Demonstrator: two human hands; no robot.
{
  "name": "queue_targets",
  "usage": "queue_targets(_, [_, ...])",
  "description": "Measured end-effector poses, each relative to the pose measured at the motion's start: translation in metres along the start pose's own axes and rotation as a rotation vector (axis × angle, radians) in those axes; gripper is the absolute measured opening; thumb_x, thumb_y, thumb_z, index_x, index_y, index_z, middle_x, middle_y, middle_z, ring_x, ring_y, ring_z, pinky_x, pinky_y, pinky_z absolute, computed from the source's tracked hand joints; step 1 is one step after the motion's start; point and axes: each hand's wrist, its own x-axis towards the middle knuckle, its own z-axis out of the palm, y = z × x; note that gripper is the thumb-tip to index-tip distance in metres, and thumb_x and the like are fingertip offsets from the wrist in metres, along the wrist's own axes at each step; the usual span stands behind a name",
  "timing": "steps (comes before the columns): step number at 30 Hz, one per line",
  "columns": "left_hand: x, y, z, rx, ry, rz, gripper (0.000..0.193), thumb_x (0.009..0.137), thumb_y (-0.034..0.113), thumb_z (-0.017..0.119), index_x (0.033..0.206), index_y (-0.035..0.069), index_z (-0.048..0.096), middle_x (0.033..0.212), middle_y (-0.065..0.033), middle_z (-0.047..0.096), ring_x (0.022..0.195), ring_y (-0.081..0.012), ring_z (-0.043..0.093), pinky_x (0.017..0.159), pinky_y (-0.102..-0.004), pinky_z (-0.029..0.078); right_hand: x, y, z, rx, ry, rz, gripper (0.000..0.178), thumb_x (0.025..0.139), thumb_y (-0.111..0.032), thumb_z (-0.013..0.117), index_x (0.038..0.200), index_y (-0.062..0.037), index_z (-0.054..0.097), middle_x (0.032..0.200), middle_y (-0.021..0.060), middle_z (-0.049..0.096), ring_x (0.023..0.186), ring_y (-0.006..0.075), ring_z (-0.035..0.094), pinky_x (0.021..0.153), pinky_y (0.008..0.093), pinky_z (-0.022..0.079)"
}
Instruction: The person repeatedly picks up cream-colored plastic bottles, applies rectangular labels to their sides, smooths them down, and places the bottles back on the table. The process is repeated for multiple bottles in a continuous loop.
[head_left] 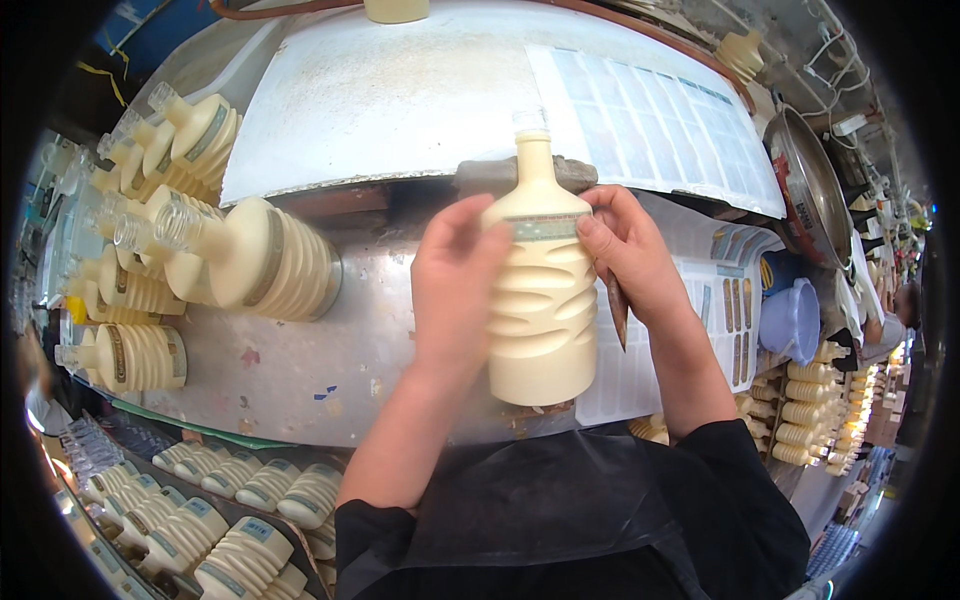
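Note:
In front of me is a cream bottle (pixel 540 300) with wavy grooves and a clear glass mouth, its neck pointing away from me. A patterned greenish label band (pixel 548 229) runs across its shoulder. My right hand (pixel 632 245) grips the shoulder's right side, thumb on the end of the band. From that same hand a thin brown pointed tool (pixel 618 315) hangs down beside the bottle. My left hand (pixel 450 290) is at the left side by the band, its fingers smeared by motion. Behind the neck lies a grey folded pad (pixel 484 178).
Several similar bottles (pixel 290 265) are grouped on the left of the metal tabletop (pixel 375 380); more fill a crate (pixel 240 550) at lower left. Label sheets (pixel 660 120) lie on the white board (pixel 400 90) ahead. At right are more label strips (pixel 738 310) and a lavender bucket (pixel 790 320).

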Motion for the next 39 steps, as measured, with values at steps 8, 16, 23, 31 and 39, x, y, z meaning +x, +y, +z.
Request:
queue_targets(8, [-0.001, 0.004, 0.002, -0.011, 0.02, -0.024, 0.035, 0.097, 0.009, 0.072, 0.129, -0.001, 0.061, 0.118, -0.01, 0.065, 0.103, -0.0146, 0.064, 0.09, -0.0301, 0.055, -0.001, -0.004, 0.003, 0.017, 0.008, 0.012, 0.038, 0.1, -0.028, 0.069, 0.123, -0.0035, 0.053, 0.083, -0.0036, 0.059, 0.065, 0.0008, 0.046, 0.057, 0.0173, 0.035])
queue_targets(16, [-0.003, 0.003, -0.006, -0.067, 0.045, -0.06, 0.028, 0.106, 0.01, 0.056, 0.132, -0.001, 0.06, 0.119, -0.0078, 0.062, 0.105, -0.0125, 0.061, 0.094, -0.0284, 0.054, -0.001, -0.004, 0.002, 0.007, -0.001, 0.019, 0.041, 0.1, -0.031, 0.068, 0.123, -0.0004, 0.055, 0.085, -0.0001, 0.06, 0.072, 0.0041, 0.054, 0.067, 0.0198, 0.044])
queue_targets(23, [-0.024, 0.002, -0.014, 0.193, -0.102, 0.0, 0.062, 0.1, 0.019, 0.065, 0.151, 0.002, 0.034, 0.139, -0.0182, 0.051, 0.125, -0.0246, 0.055, 0.106, -0.0363, 0.046, -0.012, 0.003, -0.014, 0.131, -0.018, 0.076, 0.041, 0.109, -0.03, 0.053, 0.133, 0.0029, 0.057, 0.084, -0.0044, 0.058, 0.055, -0.0003, 0.043, 0.051, 0.0159, 0.035])
queue_targets(31, [-0.03, -0.013, -0.011, 0.427, -0.184, 0.115, 0.087, 0.088, 0.022, 0.081, 0.152, 0.001, 0.027, 0.146, -0.0234, 0.047, 0.132, -0.0313, 0.053, 0.11, -0.0426, 0.046, -0.02, 0.006, -0.012, 0.111, -0.073, 0.117, 0.045, 0.107, -0.03, 0.052, 0.137, 0.0033, 0.062, 0.077, -0.0063, 0.056, 0.058, -0.0004, 0.042, 0.05, 0.0163, 0.033])
queue_targets(39, [-0.033, -0.007, -0.006, 0.477, -0.126, 0.098, 0.081, 0.087, 0.016, 0.078, 0.151, 0.002, 0.031, 0.143, -0.0216, 0.051, 0.13, -0.0298, 0.055, 0.108, -0.0423, 0.047, -0.02, 0.007, -0.017, -0.014, -0.102, 0.14, 0.042, 0.105, -0.024, 0.052, 0.14, -0.0048, 0.064, 0.074, -0.0064, 0.054, 0.059, 0.001, 0.042, 0.051, 0.0185, 0.036])
